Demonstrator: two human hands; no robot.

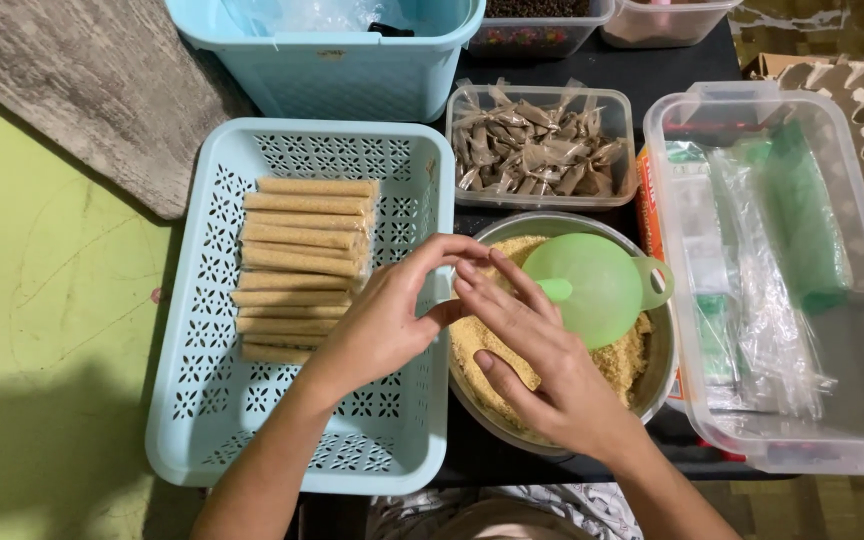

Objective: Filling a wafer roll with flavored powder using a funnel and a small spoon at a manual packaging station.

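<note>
Both our hands, left hand [382, 320] and right hand [537, 365], pinch 1 clear sleeve [444, 290] over the crumb bowl [562, 225]; we should grip lightly beside the green funnel [592, 285].

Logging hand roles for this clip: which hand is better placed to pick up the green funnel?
Right hand: it lies over the bowl's crumb mix, beside the green funnel; the left hand sits farther, toward the basket.

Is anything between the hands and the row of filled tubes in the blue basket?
Nothing visible. The left hand is already over the basket, right beside the tubes. The right hand is over the bowl, next to the funnel.
</note>
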